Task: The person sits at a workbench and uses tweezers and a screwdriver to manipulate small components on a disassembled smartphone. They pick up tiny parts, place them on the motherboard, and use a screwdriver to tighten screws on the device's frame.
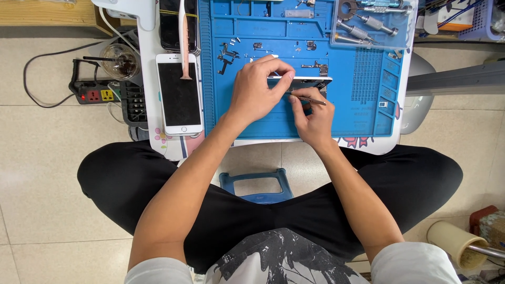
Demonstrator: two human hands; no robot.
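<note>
Phone chassis [315, 81], dark and opened, lies flat near the middle of our blue work mat [363, 105], its long edge running left to right. Our left hand [258, 89] arches over its left end, thumb and fingertips closed down on the frame's edge to pin it. Our right hand [313, 118] sits just below it, fingers pinched shut around slim metal tweezers [310, 99] whose tip lies at the chassis's lower edge; whether the tip touches a part we cannot tell.

Small loose parts and brackets [229, 55] are scattered on the mat above the left hand. A clear tray of screwdrivers [368, 23] sits at the mat's upper right corner. Left of the mat lies a white phone [180, 94], face up, with a pinkish pry tool [184, 42] resting across its top end. A power strip [94, 94] is on the tiled floor further left.
</note>
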